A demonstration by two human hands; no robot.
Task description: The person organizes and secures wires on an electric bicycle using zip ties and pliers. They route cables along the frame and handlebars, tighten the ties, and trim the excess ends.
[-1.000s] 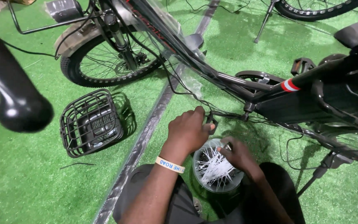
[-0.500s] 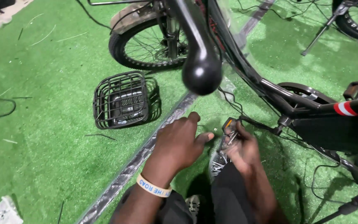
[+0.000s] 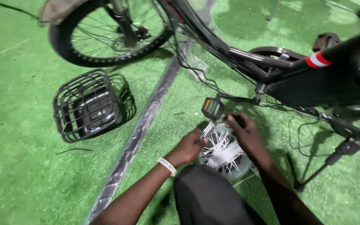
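Note:
My left hand [image 3: 189,146], with a pale wristband, grips a thin silvery metal tool [image 3: 207,129] whose tip points up at a black bicycle pedal [image 3: 212,108] with an orange reflector. My right hand [image 3: 243,132] is curled just right of the pedal, below the crank arm [image 3: 238,98]; what its fingers close on is hidden. Both hands hover over a round tub [image 3: 226,155] full of thin white strips. The dark bicycle frame [image 3: 271,66] crosses the top right.
A black wire basket [image 3: 86,106] lies on the green turf at left. A long dark strip [image 3: 140,135] runs diagonally across the ground. The bike wheel [image 3: 105,37] is at the top, a kickstand [image 3: 323,168] at right, and my dark-clad knee [image 3: 207,198] at the bottom.
The view has swung; the handlebar grip left the frame. My hands dropped from the cables to the pedal, the white-strip tub is in sight again, and the left hand now holds the tool.

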